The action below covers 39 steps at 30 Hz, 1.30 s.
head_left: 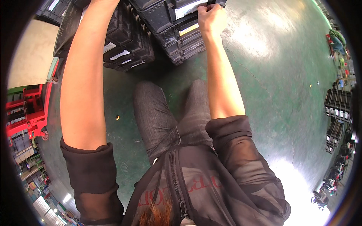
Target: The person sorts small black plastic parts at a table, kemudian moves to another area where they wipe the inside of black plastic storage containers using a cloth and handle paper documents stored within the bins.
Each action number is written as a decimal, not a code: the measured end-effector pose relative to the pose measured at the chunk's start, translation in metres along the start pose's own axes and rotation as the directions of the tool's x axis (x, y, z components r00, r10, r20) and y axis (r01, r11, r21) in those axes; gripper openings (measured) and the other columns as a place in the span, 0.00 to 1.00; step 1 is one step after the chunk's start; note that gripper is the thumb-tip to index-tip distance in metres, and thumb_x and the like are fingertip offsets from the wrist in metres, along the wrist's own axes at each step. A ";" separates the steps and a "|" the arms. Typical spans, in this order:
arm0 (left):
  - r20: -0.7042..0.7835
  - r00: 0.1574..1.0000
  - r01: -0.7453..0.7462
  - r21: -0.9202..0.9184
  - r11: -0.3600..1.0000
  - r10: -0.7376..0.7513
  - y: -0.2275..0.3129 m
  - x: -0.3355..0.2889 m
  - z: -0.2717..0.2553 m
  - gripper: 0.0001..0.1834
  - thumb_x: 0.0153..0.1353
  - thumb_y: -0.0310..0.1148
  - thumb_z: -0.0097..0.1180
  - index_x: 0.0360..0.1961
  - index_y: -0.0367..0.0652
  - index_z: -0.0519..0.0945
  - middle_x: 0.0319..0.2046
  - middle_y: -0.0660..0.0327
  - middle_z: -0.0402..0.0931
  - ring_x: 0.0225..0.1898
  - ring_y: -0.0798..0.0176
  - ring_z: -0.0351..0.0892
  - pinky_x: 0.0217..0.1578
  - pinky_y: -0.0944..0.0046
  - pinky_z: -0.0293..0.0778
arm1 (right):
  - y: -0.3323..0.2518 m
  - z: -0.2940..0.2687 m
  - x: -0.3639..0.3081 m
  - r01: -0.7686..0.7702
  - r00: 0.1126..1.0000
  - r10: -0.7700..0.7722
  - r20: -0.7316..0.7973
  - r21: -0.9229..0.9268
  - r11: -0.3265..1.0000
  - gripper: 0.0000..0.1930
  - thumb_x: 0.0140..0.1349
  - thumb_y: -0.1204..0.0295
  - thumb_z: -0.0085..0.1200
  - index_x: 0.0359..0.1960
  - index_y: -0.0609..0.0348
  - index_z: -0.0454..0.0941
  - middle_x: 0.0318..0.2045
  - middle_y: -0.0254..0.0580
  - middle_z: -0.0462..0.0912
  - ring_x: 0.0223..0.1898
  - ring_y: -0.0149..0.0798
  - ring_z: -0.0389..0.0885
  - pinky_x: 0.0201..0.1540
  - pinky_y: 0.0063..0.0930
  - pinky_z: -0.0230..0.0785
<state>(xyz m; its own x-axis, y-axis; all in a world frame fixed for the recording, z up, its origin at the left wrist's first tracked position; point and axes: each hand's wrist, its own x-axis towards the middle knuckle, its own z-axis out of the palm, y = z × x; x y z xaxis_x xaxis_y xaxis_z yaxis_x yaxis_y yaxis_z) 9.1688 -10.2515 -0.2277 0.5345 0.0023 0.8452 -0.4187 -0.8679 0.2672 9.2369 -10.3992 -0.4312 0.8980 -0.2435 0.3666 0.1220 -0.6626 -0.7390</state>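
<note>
One hand in view: the right hand [213, 19], fingers curled in against the labelled side of the upper black crate [158, 23], beside its white label [184, 12]; firmness of grip cannot be told. Left forearm [83, 83] runs up past the top edge; left hand out of frame, its grip not determinable. Crate position: top of view, upper part of the nearer right-side stack, ahead of the knees. Beneath it, further black crates [181, 49], one with a yellow label [189, 29]. To the left, a second stack [126, 35], also black, white-labelled. Farther left: red wheeled frame [36, 118]. Green floor [271, 109] all round; more dark crates [336, 101] near right rim.
</note>
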 end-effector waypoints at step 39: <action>-0.075 0.993 -0.082 0.101 0.991 0.089 0.005 0.000 -0.004 0.09 0.57 0.29 0.48 0.26 0.36 0.79 0.17 0.53 0.76 0.21 0.59 0.79 0.24 0.64 0.70 | -0.013 -0.060 -0.044 0.004 0.988 -0.030 0.153 0.170 0.985 0.20 0.47 0.58 0.62 0.34 0.61 0.76 0.29 0.46 0.78 0.33 0.46 0.78 0.38 0.36 0.69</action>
<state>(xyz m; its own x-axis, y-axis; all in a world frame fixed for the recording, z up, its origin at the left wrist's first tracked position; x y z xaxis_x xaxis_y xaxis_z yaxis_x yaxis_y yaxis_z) 9.1639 -10.2541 -0.2250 0.4386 -0.0383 0.8979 -0.3843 -0.9111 0.1488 9.1701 -10.4221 -0.4040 0.9479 -0.1123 0.2981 0.1955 -0.5337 -0.8227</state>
